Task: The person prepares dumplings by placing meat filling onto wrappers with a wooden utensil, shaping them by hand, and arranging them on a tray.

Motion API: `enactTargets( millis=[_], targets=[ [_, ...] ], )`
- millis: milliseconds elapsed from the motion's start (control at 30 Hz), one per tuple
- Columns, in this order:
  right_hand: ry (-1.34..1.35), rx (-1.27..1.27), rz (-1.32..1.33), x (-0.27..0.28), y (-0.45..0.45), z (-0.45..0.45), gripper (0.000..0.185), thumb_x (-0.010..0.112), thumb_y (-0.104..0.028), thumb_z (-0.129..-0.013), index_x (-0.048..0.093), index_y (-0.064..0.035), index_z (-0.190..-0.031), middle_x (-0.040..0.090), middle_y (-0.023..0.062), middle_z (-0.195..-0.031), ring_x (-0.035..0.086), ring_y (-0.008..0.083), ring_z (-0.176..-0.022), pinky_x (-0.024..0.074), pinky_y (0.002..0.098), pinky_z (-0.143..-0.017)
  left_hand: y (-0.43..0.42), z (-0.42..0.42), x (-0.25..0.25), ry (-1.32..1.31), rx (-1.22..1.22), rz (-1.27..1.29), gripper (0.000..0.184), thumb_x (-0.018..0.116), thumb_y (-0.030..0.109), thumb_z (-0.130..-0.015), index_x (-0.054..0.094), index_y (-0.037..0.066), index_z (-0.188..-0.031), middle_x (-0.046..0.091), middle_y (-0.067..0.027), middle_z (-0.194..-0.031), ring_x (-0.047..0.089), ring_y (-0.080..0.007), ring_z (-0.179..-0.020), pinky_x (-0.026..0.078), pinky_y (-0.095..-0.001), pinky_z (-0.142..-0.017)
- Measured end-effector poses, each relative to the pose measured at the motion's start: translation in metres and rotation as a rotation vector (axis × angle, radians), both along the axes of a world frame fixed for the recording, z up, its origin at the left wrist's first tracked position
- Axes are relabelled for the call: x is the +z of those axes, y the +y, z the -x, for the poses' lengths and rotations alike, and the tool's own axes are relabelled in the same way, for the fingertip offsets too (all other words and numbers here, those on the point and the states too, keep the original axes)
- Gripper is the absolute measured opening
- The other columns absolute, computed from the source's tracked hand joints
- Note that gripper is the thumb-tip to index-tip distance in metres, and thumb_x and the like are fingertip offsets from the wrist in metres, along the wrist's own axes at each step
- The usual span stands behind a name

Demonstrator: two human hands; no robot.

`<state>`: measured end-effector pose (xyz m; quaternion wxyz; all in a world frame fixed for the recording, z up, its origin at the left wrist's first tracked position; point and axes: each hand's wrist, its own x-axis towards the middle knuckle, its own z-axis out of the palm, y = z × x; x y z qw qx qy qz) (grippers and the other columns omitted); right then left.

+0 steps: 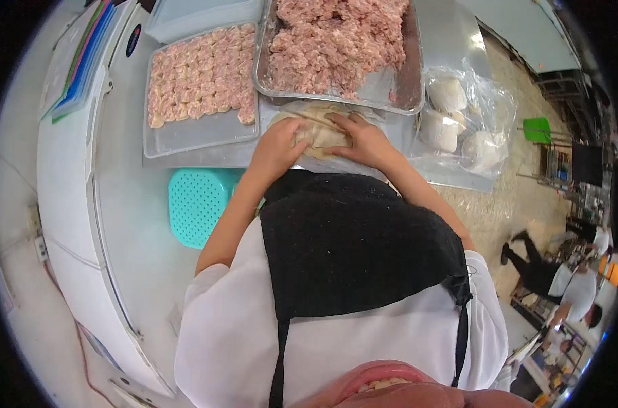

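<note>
Pale, thin dough wrappers lie in a loose, overlapping pile on the table, right in front of the black apron. My left hand is curled over the pile's left side, its fingertips pressing on the dough. From the other side my right hand grips the dough, thumb nearer the apron and fingers at the far edge. Just beyond stands a metal tray of minced meat. To the left, a clear plastic tray carries rows of small meat-filled pieces.
White dough balls rest in a clear plastic bag at the right. Stacked plastic lids sit at the back left. A turquoise perforated stool is below the table edge, beside a white appliance. Other people are farther right.
</note>
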<state>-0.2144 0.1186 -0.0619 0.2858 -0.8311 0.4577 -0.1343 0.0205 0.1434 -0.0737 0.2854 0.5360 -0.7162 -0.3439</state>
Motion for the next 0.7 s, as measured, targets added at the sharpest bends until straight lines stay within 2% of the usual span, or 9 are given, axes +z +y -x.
enactTargets(
  millis=[67, 167, 267, 367, 467, 567, 600, 667, 700],
  targets=[
    [0.025, 0.044, 0.022, -0.008, -0.006, 0.007, 0.047, 0.067, -0.033, -0.083, 0.057, -0.0106, -0.123, 0.061, 0.0173, -0.108, 0.061, 0.0358, -0.098, 0.0512, 0.0448, -0.079, 0.012, -0.013, -0.009, -0.188, -0.065, 0.279, 0.037, 0.073, 0.019, -0.077, 0.062, 0.008, -0.11, 0.064, -0.0115, -0.1, 0.058, -0.0312, -0.097, 0.047, -0.0382, -0.086],
    [0.043, 0.059, 0.076, -0.032, -0.017, 0.033, 0.04, 0.064, -0.026, -0.084, 0.058, -0.0087, -0.119, 0.061, 0.0166, -0.105, 0.061, 0.0361, -0.098, 0.0508, 0.0452, -0.079, 0.024, -0.019, -0.024, -0.17, 0.001, 0.34, 0.025, 0.07, 0.013, -0.079, 0.065, 0.006, -0.102, 0.065, -0.0107, -0.097, 0.058, -0.0318, -0.094, 0.047, -0.0388, -0.084],
    [0.058, 0.041, 0.063, -0.021, -0.017, 0.045, 0.033, 0.061, -0.019, -0.083, 0.059, -0.0065, -0.114, 0.061, 0.0162, -0.103, 0.061, 0.0362, -0.097, 0.0506, 0.0446, -0.078, 0.026, -0.024, -0.029, -0.071, 0.125, 0.233, 0.014, 0.068, 0.008, -0.081, 0.067, 0.005, -0.094, 0.064, -0.0101, -0.095, 0.059, -0.0303, -0.093, 0.046, -0.0382, -0.082],
    [-0.047, -0.026, 0.016, 0.013, -0.004, 0.036, 0.032, 0.061, -0.014, -0.082, 0.06, -0.0051, -0.112, 0.062, 0.0168, -0.104, 0.061, 0.0364, -0.095, 0.0503, 0.0436, -0.078, 0.028, -0.012, 0.01, 0.156, 0.341, 0.043, 0.013, 0.068, 0.01, -0.082, 0.067, 0.003, -0.093, 0.063, -0.0092, -0.089, 0.06, -0.0262, -0.084, 0.048, -0.0343, -0.078],
    [-0.177, -0.062, 0.004, 0.028, 0.002, 0.024, 0.034, 0.062, -0.012, -0.082, 0.06, -0.004, -0.115, 0.063, 0.0179, -0.104, 0.062, 0.0352, -0.091, 0.0503, 0.0414, -0.077, 0.026, -0.001, 0.04, 0.32, 0.368, 0.154, 0.013, 0.062, 0.011, -0.089, 0.068, 0.002, -0.096, 0.065, -0.0092, -0.093, 0.062, -0.023, -0.083, 0.049, -0.0315, -0.077],
    [-0.186, -0.118, -0.119, 0.031, 0.003, 0.015, 0.036, 0.064, -0.014, -0.085, 0.059, -0.0028, -0.119, 0.063, 0.0156, -0.093, 0.061, 0.0267, -0.078, 0.0486, 0.035, -0.07, 0.011, 0.003, 0.035, 0.363, 0.035, 0.218, 0.016, 0.056, 0.009, -0.094, 0.067, 0.002, -0.104, 0.066, -0.0078, -0.101, 0.062, -0.0157, -0.096, 0.048, -0.0274, -0.084],
    [-0.173, -0.148, -0.182, 0.031, 0.005, 0.014, 0.037, 0.064, -0.015, -0.086, 0.058, -0.0024, -0.12, 0.062, 0.0143, -0.088, 0.06, 0.0228, -0.073, 0.0477, 0.0323, -0.067, 0.009, 0.007, 0.032, 0.38, 0.015, 0.112, 0.018, 0.054, 0.009, -0.094, 0.066, 0.002, -0.107, 0.066, -0.0079, -0.103, 0.061, -0.0155, -0.098, 0.048, -0.0279, -0.085],
    [-0.151, -0.182, -0.157, 0.028, 0.01, 0.018, 0.041, 0.065, -0.018, -0.085, 0.057, -0.0017, -0.122, 0.064, 0.0176, -0.09, 0.062, 0.0275, -0.077, 0.0486, 0.0354, -0.07, 0.005, 0.013, 0.02, 0.411, -0.024, -0.094, 0.022, 0.051, 0.008, -0.095, 0.063, 0.002, -0.112, 0.066, -0.0082, -0.105, 0.061, -0.015, -0.1, 0.048, -0.0289, -0.088],
    [-0.139, -0.196, -0.139, 0.028, 0.01, 0.018, 0.043, 0.065, -0.02, -0.085, 0.057, -0.0014, -0.123, 0.065, 0.0192, -0.091, 0.063, 0.0299, -0.078, 0.0491, 0.037, -0.072, 0.001, 0.01, 0.014, 0.442, -0.025, -0.1, 0.023, 0.052, 0.008, -0.095, 0.062, 0.002, -0.114, 0.066, -0.008, -0.106, 0.06, -0.0151, -0.1, 0.047, -0.0294, -0.089]
  ],
)
